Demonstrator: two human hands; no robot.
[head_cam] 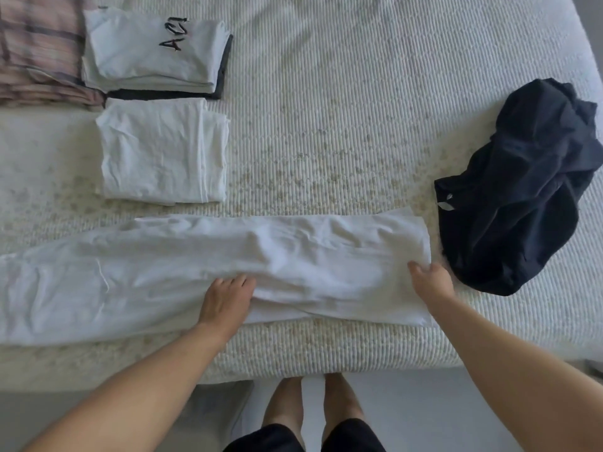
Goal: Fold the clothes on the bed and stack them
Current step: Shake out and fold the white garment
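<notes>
— White cotton, that long piece across the near edge of the bed [326, 125]?

— Yes, from the head view the long white garment [195, 272] lies stretched along the near edge, folded lengthwise into a band, its left end running out of view and its right end stopping just short of the dark heap.

— And the hands?

— The left hand [225, 305] rests on the garment near its middle, palm down; its fingers [241, 283] look tucked under a raised fold of the cloth, so I cannot tell whether they pinch it. The right hand [432, 282] sits at the garment's right end, fingers [416, 267] curled onto the cloth's edge, gripping it.

— What else is on the bed?

— A crumpled dark navy garment [522, 190] lies unfolded by the right edge, just beside the white garment's right end. Toward the far left corner, a folded white shirt with black lettering [153, 50] tops a stack, with a dark folded piece [225, 70] showing under it. Nearer, just beside that stack, lies a folded plain white shirt [163, 151]. A striped pinkish cloth [36, 47] fills the far left corner.

— Anything below the bed?

— The person's bare feet [316, 406] on a pale floor, dark shorts above them.
</notes>
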